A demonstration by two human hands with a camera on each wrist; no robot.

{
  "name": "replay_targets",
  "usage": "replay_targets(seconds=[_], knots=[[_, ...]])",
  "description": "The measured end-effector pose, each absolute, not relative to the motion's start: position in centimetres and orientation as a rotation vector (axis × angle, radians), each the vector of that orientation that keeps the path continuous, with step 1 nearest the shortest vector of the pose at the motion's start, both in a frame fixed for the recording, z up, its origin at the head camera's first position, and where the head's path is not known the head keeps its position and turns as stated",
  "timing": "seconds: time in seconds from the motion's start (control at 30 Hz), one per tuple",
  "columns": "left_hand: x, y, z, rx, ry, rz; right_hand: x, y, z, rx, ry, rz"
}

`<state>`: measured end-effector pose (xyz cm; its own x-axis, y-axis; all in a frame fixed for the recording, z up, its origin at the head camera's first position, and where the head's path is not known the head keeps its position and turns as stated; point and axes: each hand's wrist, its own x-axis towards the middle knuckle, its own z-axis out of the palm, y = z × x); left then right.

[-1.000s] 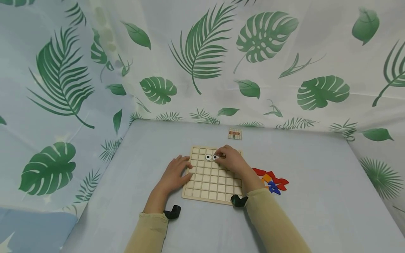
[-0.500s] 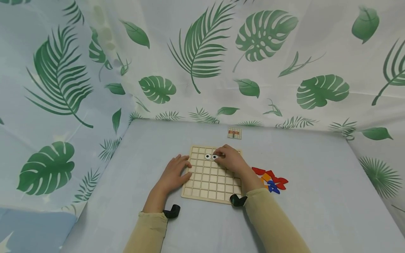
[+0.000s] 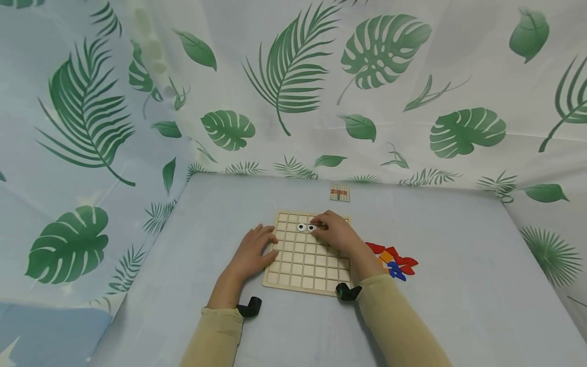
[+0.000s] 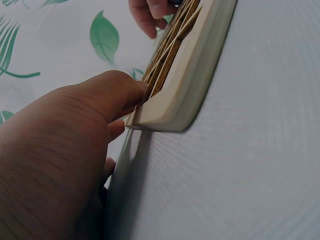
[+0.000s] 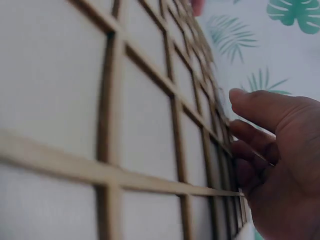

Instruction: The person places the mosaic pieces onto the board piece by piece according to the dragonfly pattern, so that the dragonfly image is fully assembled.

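A square wooden grid board [image 3: 297, 270] lies on the table in the head view. My left hand [image 3: 252, 252] rests at its left edge, fingers relaxed and thumb on the border; the left wrist view shows the thumb [image 4: 117, 90] touching the frame. Two round white eye pieces with black dots sit in the upper part: the left eye piece [image 3: 301, 227] is free, while my right hand [image 3: 337, 233] pinches the right eye piece [image 3: 312, 228] between thumb and forefinger. In the right wrist view the right hand [image 5: 280, 145] is low over the grid, and its fingertips' contact is hidden.
Red pieces [image 3: 405, 265], orange pieces [image 3: 387, 258] and blue pieces [image 3: 397, 272] lie loose right of the board, partly behind the right forearm. A small pattern card [image 3: 340, 193] lies beyond the board. Leaf-printed cloth [image 3: 293, 102] hangs at the back.
The head view has shifted very slightly. Both hands and the eye pieces stay in nearly the same places; the right wrist has turned a little.
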<state>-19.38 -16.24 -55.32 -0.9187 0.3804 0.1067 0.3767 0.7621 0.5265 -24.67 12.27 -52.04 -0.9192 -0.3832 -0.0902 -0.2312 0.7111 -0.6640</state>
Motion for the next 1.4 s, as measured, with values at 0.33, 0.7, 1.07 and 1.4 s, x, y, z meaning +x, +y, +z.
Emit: replay_targets(seconds=[0.33, 0.7, 1.07, 1.4], knots=[[-19.4, -16.4, -55.3, 0.652, 2.941, 0.886, -22.4, 16.1, -49.1, -0.471, 2.742, -0.987], [-19.3, -16.3, -55.3, 0.663, 2.946, 0.887, -18.4, 24.6, -47.2, -0.307, 2.848, -0.884], [-19.3, -16.3, -55.2, 0.672, 2.952, 0.887, -15.3, 30.7, -48.7, -0.191, 2.852, -0.857], [-19.1, -16.3, -54.8, 0.660, 2.927, 0.895, -14.5, 33.4, -51.0, -0.159, 2.846, -0.860]])
